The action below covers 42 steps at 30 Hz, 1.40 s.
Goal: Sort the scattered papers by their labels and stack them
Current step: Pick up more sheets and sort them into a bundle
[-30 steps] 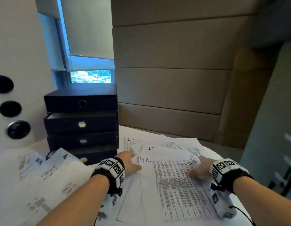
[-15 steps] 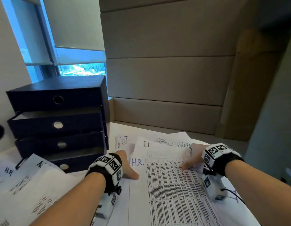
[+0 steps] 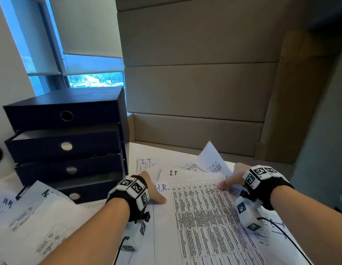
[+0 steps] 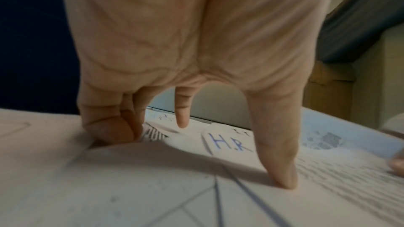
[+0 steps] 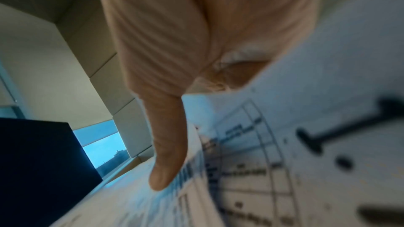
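Pinching a raised sheet [image 3: 212,159] with our right hand [image 3: 234,177], our left hand [image 3: 151,188], fingers [image 4: 275,144] spread, presses the H.R. sheet [image 3: 204,217], lengthwise away from us.

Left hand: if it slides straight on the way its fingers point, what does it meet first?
The left hand points away across the table. First in line looks like the I.T sheet just beyond its fingertips, lying flat beside the drawer unit. Depth is unclear, so that is a hedged guess.

A tall dark-blue cardboard drawer unit [image 3: 66,142] blocks the left, beige padded wall panels [image 3: 195,88] close the back; between them overlapping printed white paper sheets [image 3: 204,217] cover the surface, one raised sheet [image 3: 212,159] at right
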Available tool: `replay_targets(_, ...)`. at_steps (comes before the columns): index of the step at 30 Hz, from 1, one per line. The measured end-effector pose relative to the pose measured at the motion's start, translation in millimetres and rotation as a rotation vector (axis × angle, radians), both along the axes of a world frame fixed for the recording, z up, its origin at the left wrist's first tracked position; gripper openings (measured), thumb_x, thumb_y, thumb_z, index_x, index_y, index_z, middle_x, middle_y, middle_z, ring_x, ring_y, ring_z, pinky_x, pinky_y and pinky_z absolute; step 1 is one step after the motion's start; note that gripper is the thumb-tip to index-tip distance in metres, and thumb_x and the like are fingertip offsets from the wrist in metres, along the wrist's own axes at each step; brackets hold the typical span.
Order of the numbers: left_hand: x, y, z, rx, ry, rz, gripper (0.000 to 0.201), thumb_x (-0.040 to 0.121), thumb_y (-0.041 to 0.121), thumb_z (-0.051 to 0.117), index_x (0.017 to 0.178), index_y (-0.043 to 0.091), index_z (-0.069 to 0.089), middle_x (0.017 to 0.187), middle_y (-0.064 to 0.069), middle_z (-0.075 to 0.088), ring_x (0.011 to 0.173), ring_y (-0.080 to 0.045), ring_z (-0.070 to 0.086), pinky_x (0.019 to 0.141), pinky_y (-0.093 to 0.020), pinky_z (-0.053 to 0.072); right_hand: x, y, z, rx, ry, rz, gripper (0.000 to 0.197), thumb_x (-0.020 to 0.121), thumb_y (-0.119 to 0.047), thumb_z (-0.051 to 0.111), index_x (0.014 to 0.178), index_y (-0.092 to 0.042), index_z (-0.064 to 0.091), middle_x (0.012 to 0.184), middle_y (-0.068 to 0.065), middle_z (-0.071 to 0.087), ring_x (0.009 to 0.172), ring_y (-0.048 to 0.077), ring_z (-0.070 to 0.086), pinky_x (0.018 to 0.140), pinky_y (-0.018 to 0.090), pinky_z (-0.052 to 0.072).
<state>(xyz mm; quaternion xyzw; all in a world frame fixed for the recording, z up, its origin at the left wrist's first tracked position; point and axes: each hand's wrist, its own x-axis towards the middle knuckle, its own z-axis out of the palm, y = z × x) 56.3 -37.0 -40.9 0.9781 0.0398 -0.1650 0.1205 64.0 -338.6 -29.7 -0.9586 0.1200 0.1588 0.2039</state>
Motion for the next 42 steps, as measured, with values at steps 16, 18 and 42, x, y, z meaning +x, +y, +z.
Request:
replay_targets(16, 7, 1, -10, -0.164, -0.069, 0.073, 0.119, 0.041, 0.045, 0.087, 0.131, 0.016, 0.015, 0.108, -0.004, 0.057, 0.098, -0.027, 0.059, 0.092, -0.042, 0.050, -18, 35, -6, 0.107, -0.101, 0.123, 0.032, 0.066, -0.023, 0.086, 0.089, -0.017, 0.066, 0.082, -0.002, 0.073, 0.077, 0.015, 0.068, 0.069, 0.031, 0.053)
replay_targets(18, 8, 6, -9, -0.261, -0.107, 0.121, 0.120, 0.039, 0.046, 0.089, 0.129, 0.017, 0.015, 0.116, -0.003, 0.050, 0.105, -0.026, 0.056, 0.096, -0.042, 0.047, -24, 30, -2, 0.221, -0.182, 0.108, 0.028, 0.065, -0.017, 0.086, 0.086, -0.016, 0.067, 0.078, -0.001, 0.073, 0.075, 0.016, 0.069, 0.067, 0.030, 0.052)
replay_targets(42, 11, -3, -13, -0.388, -0.014, 0.080, 0.085, 0.029, 0.044, 0.088, 0.106, 0.019, 0.060, 0.102, 0.006, 0.068, 0.093, -0.017, 0.064, 0.089, -0.036, 0.051, -24, 30, 1, 0.265, -0.062, -0.109, 0.030, 0.073, -0.020, 0.080, 0.096, -0.008, 0.065, 0.093, 0.006, 0.070, 0.083, 0.020, 0.066, 0.062, 0.028, 0.047)
